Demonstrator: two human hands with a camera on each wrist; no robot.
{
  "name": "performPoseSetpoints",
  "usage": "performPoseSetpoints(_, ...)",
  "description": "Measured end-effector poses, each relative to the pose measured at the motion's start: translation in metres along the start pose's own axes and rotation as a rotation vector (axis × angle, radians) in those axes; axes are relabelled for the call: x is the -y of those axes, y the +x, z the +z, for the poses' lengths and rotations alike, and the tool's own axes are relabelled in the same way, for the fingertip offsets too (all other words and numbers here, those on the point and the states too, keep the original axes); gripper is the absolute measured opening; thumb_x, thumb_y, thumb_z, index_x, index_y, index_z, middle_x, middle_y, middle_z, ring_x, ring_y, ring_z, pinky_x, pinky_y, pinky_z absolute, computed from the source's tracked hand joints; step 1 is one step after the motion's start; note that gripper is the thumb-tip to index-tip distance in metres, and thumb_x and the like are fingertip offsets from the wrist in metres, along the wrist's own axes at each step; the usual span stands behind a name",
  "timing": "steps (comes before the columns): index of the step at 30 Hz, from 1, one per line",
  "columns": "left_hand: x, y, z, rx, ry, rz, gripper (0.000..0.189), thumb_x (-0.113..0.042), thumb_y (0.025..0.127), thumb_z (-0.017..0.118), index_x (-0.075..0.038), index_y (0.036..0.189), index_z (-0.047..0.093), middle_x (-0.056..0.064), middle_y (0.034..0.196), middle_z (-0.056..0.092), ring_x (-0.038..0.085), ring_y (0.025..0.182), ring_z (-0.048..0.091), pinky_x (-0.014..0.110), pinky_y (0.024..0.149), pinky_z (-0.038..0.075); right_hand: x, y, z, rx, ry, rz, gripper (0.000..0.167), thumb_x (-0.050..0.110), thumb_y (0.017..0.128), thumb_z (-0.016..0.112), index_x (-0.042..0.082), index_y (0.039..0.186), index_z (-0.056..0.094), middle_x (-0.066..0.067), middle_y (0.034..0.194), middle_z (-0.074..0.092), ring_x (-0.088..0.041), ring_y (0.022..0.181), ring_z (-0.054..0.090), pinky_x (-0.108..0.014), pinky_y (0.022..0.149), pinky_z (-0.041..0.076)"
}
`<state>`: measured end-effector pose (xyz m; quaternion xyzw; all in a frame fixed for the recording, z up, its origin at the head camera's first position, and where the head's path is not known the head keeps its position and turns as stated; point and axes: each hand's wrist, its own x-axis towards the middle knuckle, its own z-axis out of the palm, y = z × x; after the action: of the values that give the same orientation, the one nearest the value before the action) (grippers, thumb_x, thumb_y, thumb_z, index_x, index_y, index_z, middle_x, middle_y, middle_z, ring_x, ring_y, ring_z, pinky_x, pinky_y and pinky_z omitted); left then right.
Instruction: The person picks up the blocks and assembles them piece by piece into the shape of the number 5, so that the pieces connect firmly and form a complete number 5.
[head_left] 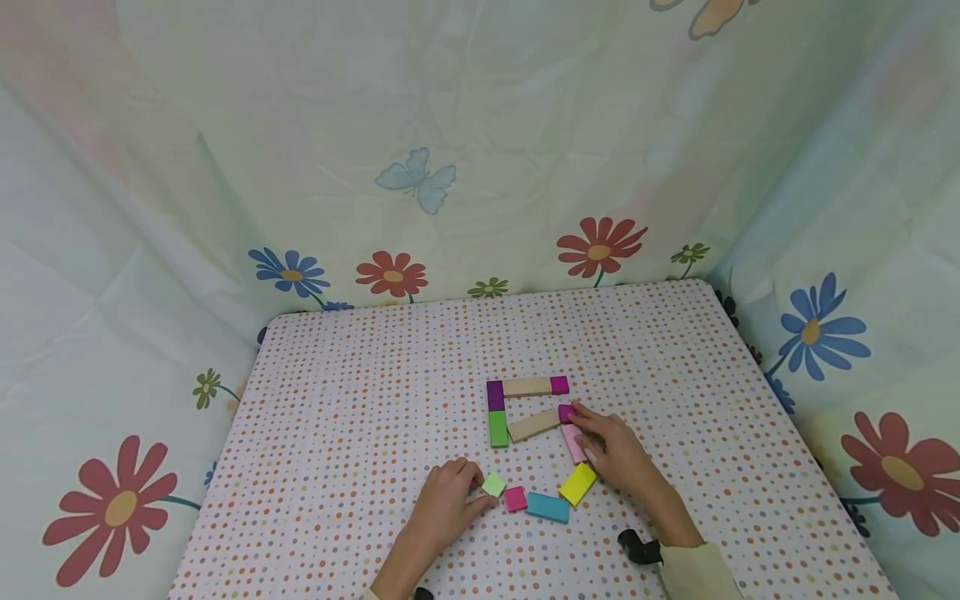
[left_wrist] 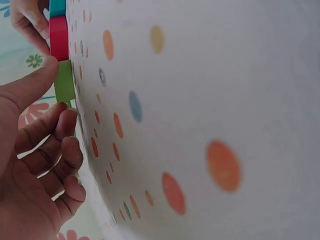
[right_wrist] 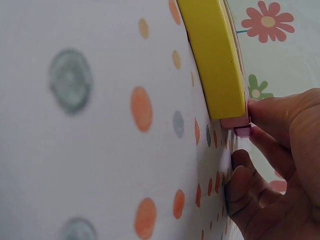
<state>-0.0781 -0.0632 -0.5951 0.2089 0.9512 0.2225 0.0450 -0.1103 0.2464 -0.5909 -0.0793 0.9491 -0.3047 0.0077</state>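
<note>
My left hand (head_left: 447, 500) pinches a light green block (head_left: 493, 484) on the table. Thumb and index finger bracket it in the left wrist view, where the left hand's (left_wrist: 40, 150) other fingers curl loosely. Beside that block lie a hot pink block (head_left: 515, 499) and a blue block (head_left: 548, 507). My right hand (head_left: 618, 450) rests along the outer side of a magenta block (head_left: 566, 414) and a light pink block (head_left: 573, 443), index finger by the magenta one, thumb by the light pink one. A yellow block (right_wrist: 215, 60) sits just nearer, angled.
Farther back, a purple block (head_left: 496, 396), a green block (head_left: 498, 429), two plain wooden blocks (head_left: 527, 387) and another magenta block (head_left: 559, 385) lie in connected lines. The dotted tabletop (head_left: 360, 400) surrounds them. Flowered curtains (head_left: 480, 125) hang behind and at both sides.
</note>
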Motion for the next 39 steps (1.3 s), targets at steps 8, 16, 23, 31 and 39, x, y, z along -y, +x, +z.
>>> performPoseSetpoints(8, 0.0, 0.0, 0.0, 0.014, 0.0, -0.008, 0.03, -0.046, 0.09, 0.083, -0.019, 0.094, 0.07, -0.01, 0.083, 0.06, 0.001, 0.075, 0.045, 0.021, 0.07, 0.038, 0.0, 0.0, 0.001, 0.001, 0.003, 0.002, 0.043, 0.01, 0.104, 0.066, 0.007, 0.146, 0.063, -0.014, 0.163, 0.052, -0.041, 0.131, 0.06, -0.062, 0.11, 0.05)
performPoseSetpoints(16, 0.001, -0.003, -0.003, -0.041, -0.03, -0.056, 0.038, -0.052, 0.106, 0.058, -0.021, 0.089, 0.069, -0.011, 0.08, 0.057, 0.002, 0.073, 0.045, 0.025, 0.071, 0.044, -0.002, 0.001, 0.003, 0.018, -0.023, -0.043, 0.043, 0.01, 0.104, 0.066, 0.003, 0.146, 0.062, -0.015, 0.162, 0.052, -0.04, 0.127, 0.062, -0.06, 0.107, 0.053)
performPoseSetpoints(23, 0.005, -0.004, -0.005, -0.118, -0.034, -0.1, 0.036, -0.044, 0.11, 0.054, -0.02, 0.088, 0.07, -0.011, 0.081, 0.06, 0.002, 0.074, 0.049, 0.026, 0.073, 0.047, 0.001, 0.002, 0.001, 0.039, -0.067, -0.037, 0.044, 0.007, 0.103, 0.067, 0.002, 0.146, 0.062, -0.016, 0.162, 0.051, -0.037, 0.123, 0.063, -0.056, 0.103, 0.056)
performPoseSetpoints(31, 0.008, -0.004, -0.006, -0.124, -0.043, -0.11, 0.035, -0.042, 0.111, 0.053, -0.02, 0.09, 0.071, -0.012, 0.079, 0.06, 0.0, 0.071, 0.047, 0.024, 0.07, 0.044, 0.013, 0.001, -0.003, 0.027, -0.129, -0.003, 0.04, 0.011, 0.106, 0.063, 0.004, 0.145, 0.064, -0.015, 0.161, 0.053, -0.038, 0.127, 0.063, -0.056, 0.109, 0.054)
performPoseSetpoints(39, 0.011, -0.003, -0.005, -0.174, -0.038, -0.092, 0.034, -0.041, 0.11, 0.055, -0.02, 0.09, 0.072, -0.011, 0.079, 0.06, 0.002, 0.072, 0.05, 0.026, 0.072, 0.048, 0.017, 0.001, -0.003, 0.012, -0.175, 0.018, 0.038, 0.015, 0.107, 0.062, 0.004, 0.143, 0.065, -0.021, 0.164, 0.048, -0.046, 0.138, 0.057, -0.062, 0.112, 0.05)
